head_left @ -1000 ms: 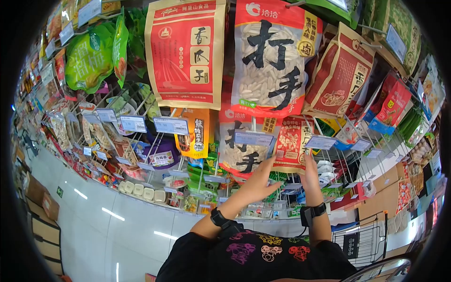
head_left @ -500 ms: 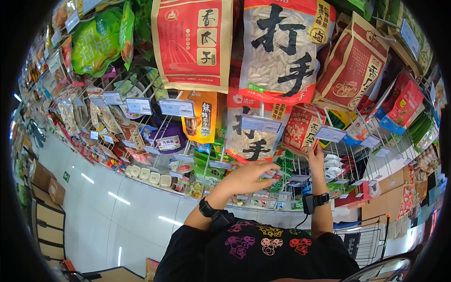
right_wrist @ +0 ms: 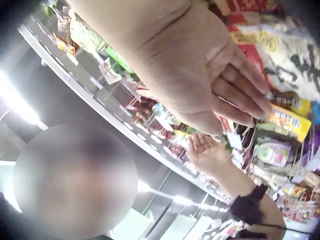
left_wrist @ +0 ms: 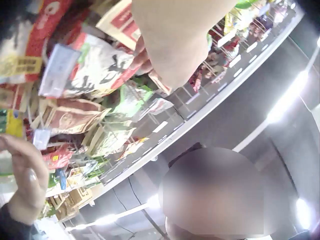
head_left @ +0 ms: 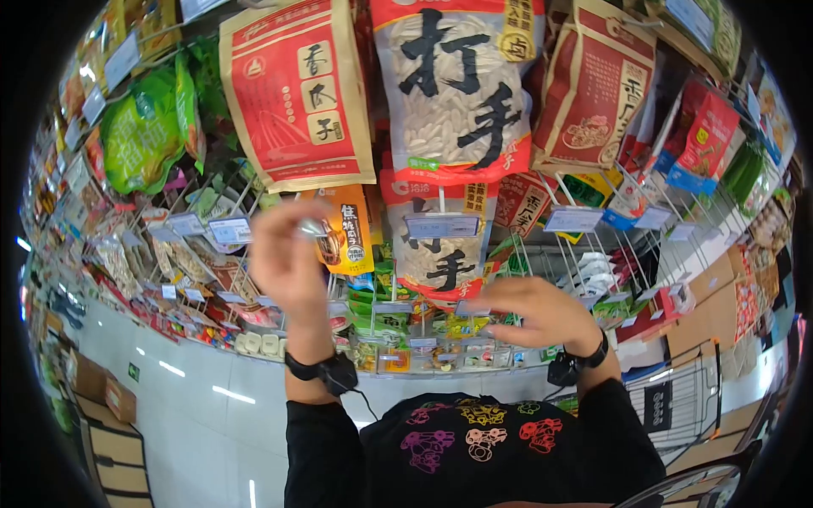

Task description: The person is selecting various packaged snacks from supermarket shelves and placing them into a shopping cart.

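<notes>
In the head view the left hand [head_left: 292, 254] is raised and blurred beside a hanging orange pouch [head_left: 345, 233]; whether it touches the pouch is unclear. A small shiny patch shows near its fingertips. The right hand [head_left: 542, 313] has its fingers extended below a grey-red seed bag [head_left: 436, 254], apart from the small red bag [head_left: 518, 203] behind. The right wrist view shows the right palm [right_wrist: 195, 75] with nothing held and the left hand [right_wrist: 207, 152] with loosely bent fingers. In the left wrist view, the left hand [left_wrist: 172, 40] hides most of its own fingers.
Large seed bags hang above: a tan-red one [head_left: 296, 97], a white-red one [head_left: 457, 93] and a brown-red one [head_left: 593, 93]. Wire hooks carry price tags [head_left: 574, 220] in front of the hands. A shopping cart [head_left: 677, 398] stands at lower right.
Both hands have left the small red bag. The left hand has moved left to the orange pouch, while the right sits lower with fingers pointing left. The head view has shifted.
</notes>
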`<state>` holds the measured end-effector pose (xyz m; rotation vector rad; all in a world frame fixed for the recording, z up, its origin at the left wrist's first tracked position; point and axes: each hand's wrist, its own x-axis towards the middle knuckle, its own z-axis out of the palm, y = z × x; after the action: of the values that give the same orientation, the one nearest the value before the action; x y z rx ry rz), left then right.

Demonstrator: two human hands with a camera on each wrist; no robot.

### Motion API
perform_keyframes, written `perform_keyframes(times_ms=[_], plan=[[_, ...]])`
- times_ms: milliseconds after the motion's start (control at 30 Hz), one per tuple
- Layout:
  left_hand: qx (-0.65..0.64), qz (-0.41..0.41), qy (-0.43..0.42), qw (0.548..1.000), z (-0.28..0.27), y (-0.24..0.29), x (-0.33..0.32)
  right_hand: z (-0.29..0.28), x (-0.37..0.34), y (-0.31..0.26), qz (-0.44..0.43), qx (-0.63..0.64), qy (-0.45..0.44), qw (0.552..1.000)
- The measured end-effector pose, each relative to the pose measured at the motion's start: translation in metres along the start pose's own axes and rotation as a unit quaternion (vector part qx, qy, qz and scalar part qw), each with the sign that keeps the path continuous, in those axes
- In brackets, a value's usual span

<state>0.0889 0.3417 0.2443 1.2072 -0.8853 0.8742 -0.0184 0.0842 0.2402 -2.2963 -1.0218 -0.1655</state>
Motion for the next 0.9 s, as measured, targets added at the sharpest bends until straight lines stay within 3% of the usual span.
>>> perform_keyframes(times_ms=[67,133,200,233,333,433,533,567,667,767,833,867,900], plan=[[0.186,0.003,0.05,0.981,-0.006,0.003,0.029,0.001,0.028,-0.006,-0.045,-0.022,0.095,0.994],[0.421,0.028,0.024,0.906,-0.013,0.003,0.048,-0.002,0.063,-0.008,-0.069,0.006,0.16,0.985],[0.481,0.049,-0.011,0.876,-0.026,-0.01,0.051,0.009,0.099,-0.003,-0.046,0.12,0.218,0.967],[0.509,0.061,-0.028,0.858,-0.031,-0.017,0.051,0.012,0.113,-0.001,-0.034,0.103,0.242,0.964],[0.415,-0.045,-0.087,0.905,-0.034,-0.015,0.047,0.021,0.149,-0.001,-0.007,0.061,0.308,0.949],[0.401,-0.065,-0.109,0.907,-0.037,-0.014,0.046,0.032,0.171,0.001,0.0,0.001,0.389,0.921],[0.373,-0.065,-0.129,0.916,-0.046,-0.016,0.047,0.031,0.173,-0.004,0.032,0.207,0.385,0.899],[0.347,-0.077,-0.131,0.926,-0.046,-0.015,0.047,0.033,0.173,-0.004,0.022,0.262,0.412,0.872],[0.239,-0.11,-0.14,0.954,-0.046,-0.012,0.051,0.042,0.172,-0.009,-0.063,0.342,0.417,0.84],[0.179,-0.138,-0.154,0.962,-0.05,-0.01,0.053,0.054,0.166,-0.026,-0.113,0.309,0.384,0.863],[0.233,-0.057,-0.204,0.949,-0.051,-0.011,0.052,0.057,0.159,-0.041,-0.107,0.298,0.34,0.886],[0.259,-0.017,-0.227,0.939,-0.052,-0.012,0.051,0.063,0.164,-0.039,-0.137,0.25,0.39,0.875],[0.301,-0.019,-0.242,0.922,-0.054,-0.013,0.049,0.066,0.164,-0.039,-0.132,0.235,0.384,0.883]])
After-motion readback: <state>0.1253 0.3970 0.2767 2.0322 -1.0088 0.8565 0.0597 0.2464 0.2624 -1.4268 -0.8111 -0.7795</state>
